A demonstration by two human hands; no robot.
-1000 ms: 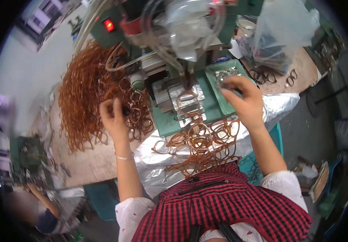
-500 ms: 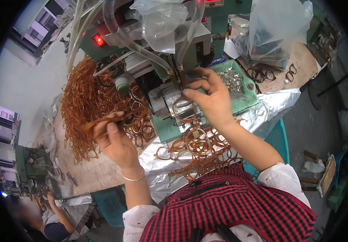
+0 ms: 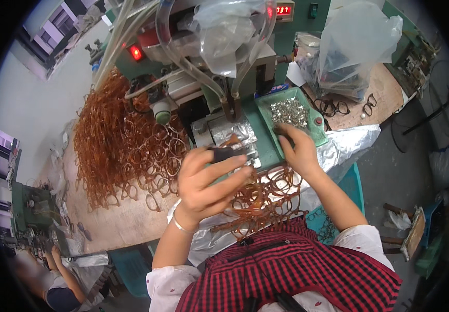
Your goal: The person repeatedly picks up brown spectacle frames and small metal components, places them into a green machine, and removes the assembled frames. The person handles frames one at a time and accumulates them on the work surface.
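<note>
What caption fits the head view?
Right hand at rectangular green tray of silvery metal pieces; left hand near amber plastic spectacle frames.

The left forearm point(image 3: 173, 243) is slanting upward, its hand (left hand point(image 3: 203, 182)) extending rightward with fingers point(image 3: 228, 184) standing apart. The right forearm point(image 3: 338, 198) is angling inward, the right hand point(image 3: 301, 151) curving its thumb point(image 3: 288, 147) below the fingers.

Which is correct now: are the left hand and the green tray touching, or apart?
Apart. The head view shows a strip of green machine base between the left hand and the green tray.
</note>
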